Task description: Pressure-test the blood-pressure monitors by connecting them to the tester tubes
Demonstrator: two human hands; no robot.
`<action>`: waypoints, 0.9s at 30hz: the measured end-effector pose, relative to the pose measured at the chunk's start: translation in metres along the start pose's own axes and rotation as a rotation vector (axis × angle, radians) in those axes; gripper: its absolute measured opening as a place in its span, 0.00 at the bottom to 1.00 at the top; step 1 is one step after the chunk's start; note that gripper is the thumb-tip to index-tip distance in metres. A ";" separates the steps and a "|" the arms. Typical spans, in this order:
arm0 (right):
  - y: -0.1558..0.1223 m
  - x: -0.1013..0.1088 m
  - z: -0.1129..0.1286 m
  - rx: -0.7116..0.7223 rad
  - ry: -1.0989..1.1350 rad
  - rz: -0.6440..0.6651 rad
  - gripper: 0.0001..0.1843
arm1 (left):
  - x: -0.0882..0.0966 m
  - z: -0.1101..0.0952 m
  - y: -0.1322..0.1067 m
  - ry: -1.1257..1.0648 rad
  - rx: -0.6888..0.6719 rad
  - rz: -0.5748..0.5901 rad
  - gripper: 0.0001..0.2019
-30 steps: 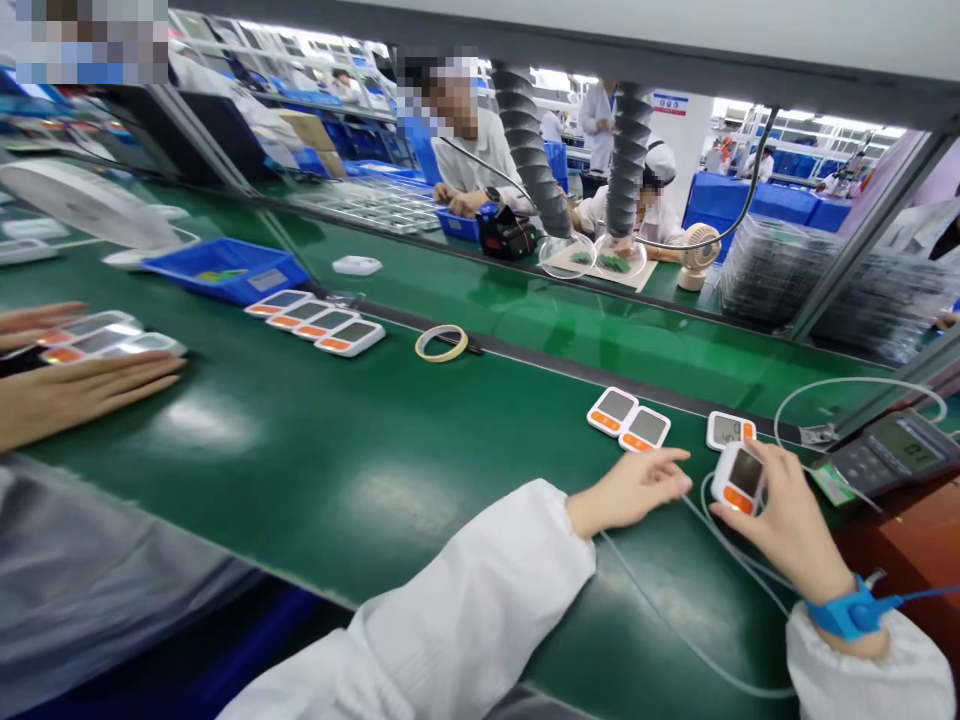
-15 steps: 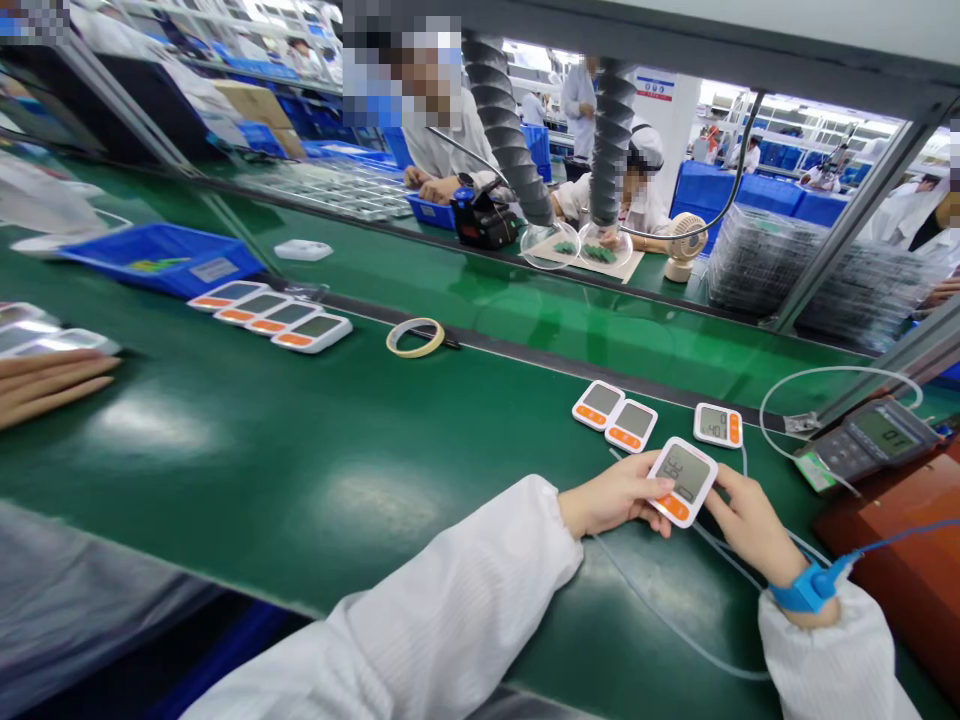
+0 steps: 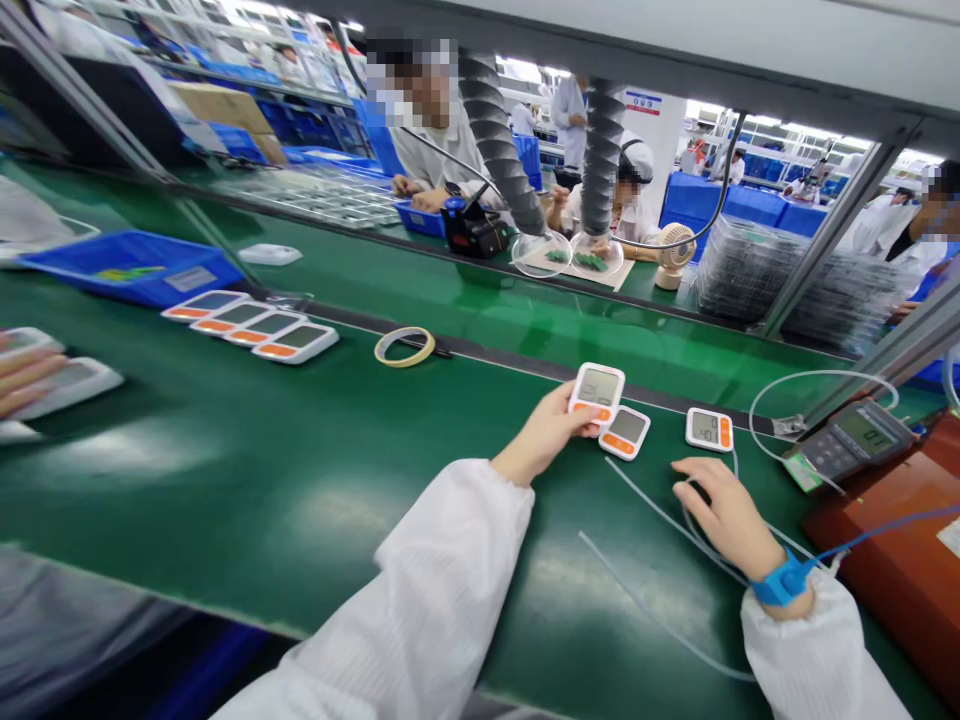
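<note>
Near the far edge of the green belt [image 3: 315, 480], a white-and-orange monitor [image 3: 598, 388] is gripped by the left hand [image 3: 541, 432] and raised beside 2 others [image 3: 625, 433] [image 3: 709, 429]. The right hand [image 3: 726, 510] is rested loosely curled, grasping nothing, over clear tubing [image 3: 652, 510].

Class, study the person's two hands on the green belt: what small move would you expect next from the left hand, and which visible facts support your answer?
Probably lowering the white monitor onto the belt beside the unit already lying there. The left hand holds it raised, overlapping that unit's upper left corner, while the right hand rests empty over the clear tubing, offering no support.
</note>
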State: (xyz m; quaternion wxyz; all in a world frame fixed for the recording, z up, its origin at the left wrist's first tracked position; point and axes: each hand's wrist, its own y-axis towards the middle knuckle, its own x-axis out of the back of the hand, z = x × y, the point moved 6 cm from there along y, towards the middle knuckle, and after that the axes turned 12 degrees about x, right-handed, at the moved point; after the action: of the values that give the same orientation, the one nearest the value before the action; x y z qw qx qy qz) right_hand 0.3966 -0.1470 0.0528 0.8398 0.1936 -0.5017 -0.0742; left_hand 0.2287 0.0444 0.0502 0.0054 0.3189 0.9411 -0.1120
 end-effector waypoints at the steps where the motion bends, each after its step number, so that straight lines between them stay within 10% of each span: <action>1: 0.002 0.003 -0.008 -0.027 -0.041 -0.031 0.19 | 0.013 0.000 0.005 0.060 -0.010 -0.087 0.27; 9: 0.035 0.016 -0.083 -0.252 -0.333 0.057 0.37 | 0.072 0.009 0.023 0.473 -0.039 -0.491 0.18; 15: 0.029 0.015 -0.086 -0.374 -0.321 -0.022 0.32 | 0.074 0.002 0.022 0.715 -0.084 -0.541 0.14; 19: 0.018 0.024 -0.052 -0.418 -0.192 -0.174 0.33 | 0.043 -0.010 0.008 0.749 -0.187 -0.540 0.16; 21: 0.012 0.026 -0.030 -0.454 -0.057 -0.264 0.37 | 0.008 -0.007 -0.004 0.711 -0.221 -0.377 0.17; 25: 0.008 0.016 0.007 -0.355 0.163 -0.279 0.42 | -0.078 0.023 -0.037 0.281 -0.151 0.359 0.25; 27: 0.008 0.006 0.017 -0.229 0.338 -0.191 0.37 | -0.092 0.035 -0.044 0.044 -0.066 0.408 0.28</action>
State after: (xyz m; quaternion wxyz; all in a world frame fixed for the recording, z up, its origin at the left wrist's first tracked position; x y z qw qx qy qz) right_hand 0.3840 -0.1457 0.0687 0.9176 0.1536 -0.3215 -0.1764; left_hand 0.2732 -0.0519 0.0327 0.0177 0.5050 0.8601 -0.0705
